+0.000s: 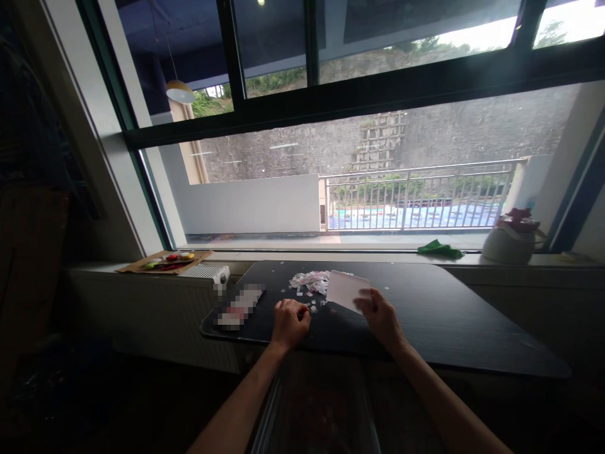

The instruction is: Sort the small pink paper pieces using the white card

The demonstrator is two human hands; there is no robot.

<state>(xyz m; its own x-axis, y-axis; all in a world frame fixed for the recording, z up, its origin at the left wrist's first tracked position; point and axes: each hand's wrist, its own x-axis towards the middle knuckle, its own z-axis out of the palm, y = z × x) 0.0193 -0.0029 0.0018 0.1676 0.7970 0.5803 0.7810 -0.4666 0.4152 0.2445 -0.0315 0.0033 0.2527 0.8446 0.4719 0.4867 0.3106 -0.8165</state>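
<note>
White card — a plain pale sheet, tilted up off the tabletop, no print readable on the side that shows. Right hand has it in its grip, fingers pinching the card's lower right corner; the card sits over the middle of the tabletop, nearer the far edge than the near one. Left hand is curled into a loose fist just left of the card, knuckles up, resting on the tabletop near its near edge; too small to tell whether it holds anything.

Just beyond both hands, toward the far edge — a pile of small paper scraps, pink and white, with loose bits scattered around it and some lying between the two hands. The card's left edge overlaps the pile's right side in view.

Toward the tabletop's left end: a flat pixelated object, blurred out, nothing legible. Past the left corner on the sill, a white slotted box and a cardboard tray with coloured bits on it. On the sill beyond the far right edge, a green cloth and a pale round pot with something reddish on top. No brands or writing readable anywhere.
</note>
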